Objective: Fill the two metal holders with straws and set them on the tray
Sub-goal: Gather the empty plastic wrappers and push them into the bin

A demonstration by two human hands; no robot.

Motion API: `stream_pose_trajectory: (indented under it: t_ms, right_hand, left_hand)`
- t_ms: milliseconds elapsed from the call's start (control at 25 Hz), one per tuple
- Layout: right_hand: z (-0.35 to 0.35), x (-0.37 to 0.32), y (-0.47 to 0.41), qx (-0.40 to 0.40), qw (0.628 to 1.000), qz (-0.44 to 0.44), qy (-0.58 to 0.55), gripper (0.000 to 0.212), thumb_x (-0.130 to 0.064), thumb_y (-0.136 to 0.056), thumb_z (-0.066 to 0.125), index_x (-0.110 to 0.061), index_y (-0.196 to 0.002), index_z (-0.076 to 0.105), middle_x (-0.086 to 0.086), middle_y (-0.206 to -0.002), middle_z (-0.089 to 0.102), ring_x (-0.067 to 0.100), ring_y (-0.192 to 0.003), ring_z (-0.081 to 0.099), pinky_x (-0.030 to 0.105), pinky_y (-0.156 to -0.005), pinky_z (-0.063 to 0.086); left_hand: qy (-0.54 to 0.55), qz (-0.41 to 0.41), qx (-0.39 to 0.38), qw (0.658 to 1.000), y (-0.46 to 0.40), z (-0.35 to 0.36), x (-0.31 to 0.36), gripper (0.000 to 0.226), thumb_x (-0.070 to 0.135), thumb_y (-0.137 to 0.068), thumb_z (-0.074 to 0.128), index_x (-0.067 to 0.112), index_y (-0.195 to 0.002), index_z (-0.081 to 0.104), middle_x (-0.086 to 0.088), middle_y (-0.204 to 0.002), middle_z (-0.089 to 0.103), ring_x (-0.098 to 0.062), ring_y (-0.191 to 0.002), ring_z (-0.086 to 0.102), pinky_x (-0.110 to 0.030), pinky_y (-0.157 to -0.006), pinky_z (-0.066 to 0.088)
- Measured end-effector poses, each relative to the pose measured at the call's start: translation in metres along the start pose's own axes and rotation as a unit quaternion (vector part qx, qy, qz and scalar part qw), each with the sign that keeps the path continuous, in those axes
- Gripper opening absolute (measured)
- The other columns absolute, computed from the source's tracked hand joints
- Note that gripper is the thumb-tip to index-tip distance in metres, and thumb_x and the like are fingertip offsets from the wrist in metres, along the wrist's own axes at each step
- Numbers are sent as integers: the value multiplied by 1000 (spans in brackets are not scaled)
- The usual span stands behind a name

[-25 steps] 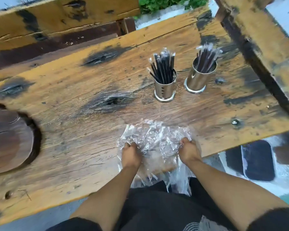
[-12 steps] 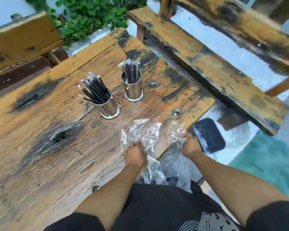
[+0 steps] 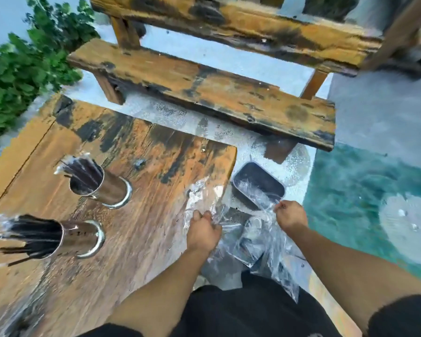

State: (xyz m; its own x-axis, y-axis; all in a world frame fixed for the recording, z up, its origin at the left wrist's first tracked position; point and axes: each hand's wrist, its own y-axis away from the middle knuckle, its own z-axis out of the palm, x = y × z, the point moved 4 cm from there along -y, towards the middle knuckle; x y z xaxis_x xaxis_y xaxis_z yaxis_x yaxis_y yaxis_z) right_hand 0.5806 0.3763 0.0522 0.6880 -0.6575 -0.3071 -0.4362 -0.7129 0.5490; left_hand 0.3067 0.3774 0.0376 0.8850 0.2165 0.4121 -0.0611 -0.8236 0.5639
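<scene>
A clear bag (image 3: 250, 229) is gripped by the left hand (image 3: 203, 231) and pinched by the right hand (image 3: 291, 216) beyond the table (image 3: 136, 239) edge, above a dark bin (image 3: 258, 184); two holders (image 3: 107, 188) (image 3: 79, 237) filled with straws (image 3: 83, 170) are stood on the table, left of the hands

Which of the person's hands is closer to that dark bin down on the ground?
Right. The right hand grips clear plastic just beside the dark bin; the left hand grips it farther back, at the table edge.

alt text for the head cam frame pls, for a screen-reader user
Both hands, left hand and right hand, grip a crumpled clear plastic bag at the wooden table edge. Two metal holders full of dark straws stand on the table, left.
</scene>
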Motion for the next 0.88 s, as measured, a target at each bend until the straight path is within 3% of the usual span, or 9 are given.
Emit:
stream_pose_trajectory:
  t_ms: [120, 200, 240, 440, 560, 640, 760, 880]
  right_hand:
    - [-11, 16, -53, -45, 998, 37, -23, 31, -27, -102, 48, -6, -98, 71, 16, -98, 71, 29, -83, 67, 25, -68, 51]
    - [-16, 27, -88, -72, 992, 74, -72, 35, -37, -103, 47, -9, -93, 65, 12, -86, 67, 14, -62, 57, 17, -51, 39]
    - [-19, 32, -106, -83, 988, 91, -91, 38, -39, -103, 47, -8, -92, 64, 11, -85, 65, 11, -61, 54, 18, -50, 36]
    - [-32, 54, -183, -147, 973, 126, -129, 35, -43, -98, 55, -12, -107, 71, 10, -96, 64, 15, -70, 57, 23, -63, 42]
    - [-29, 66, -224, -165, 959, 157, -165, 29, -45, -94, 64, -21, -109, 69, 5, -100, 64, 16, -73, 59, 22, -67, 43]
    - [-20, 66, -244, -168, 955, 164, -184, 26, -42, -93, 67, -22, -109, 70, 4, -103, 69, 14, -74, 62, 22, -68, 47]
    - [11, 71, -280, -174, 947, 178, -204, 25, -30, -96, 62, -17, -116, 71, 10, -117, 72, 29, -104, 68, 31, -87, 51]
    - [55, 80, -318, -182, 940, 197, -211, 27, -22, -98, 56, -14, -119, 70, 16, -117, 71, 35, -110, 67, 38, -91, 51]
  left_hand:
    - [-19, 8, -25, 999, -47, 6, 55, 38, 33, -100, 57, 12, -132, 54, -6, -127, 45, -24, -107, 61, -31, -95, 54]
    - [-46, 17, -50, 998, -76, 14, 92, 38, 31, -100, 58, 11, -132, 54, -7, -131, 48, -25, -106, 63, -38, -94, 59]
    - [-68, 23, -61, 996, -91, 19, 109, 39, 32, -100, 58, 12, -134, 53, -7, -135, 47, -24, -107, 63, -38, -92, 60]
    - [-153, 51, -125, 979, -152, 41, 171, 47, 34, -100, 57, 12, -141, 50, -9, -147, 44, -24, -108, 65, -36, -87, 61]
    - [-187, 30, -161, 969, -195, 52, 195, 46, 38, -98, 59, 9, -134, 56, -13, -141, 52, -29, -113, 64, -41, -86, 58]
    - [-200, 26, -182, 962, -221, 57, 208, 44, 41, -97, 58, 8, -126, 58, -14, -128, 58, -29, -104, 63, -41, -81, 58]
    - [-213, 38, -213, 953, -268, 81, 220, 48, 44, -98, 58, 9, -131, 54, -14, -123, 58, -32, -106, 63, -42, -81, 56]
    - [-221, 53, -246, 942, -325, 123, 217, 44, 30, -96, 62, 8, -132, 50, -16, -125, 59, -36, -113, 63, -47, -86, 57]
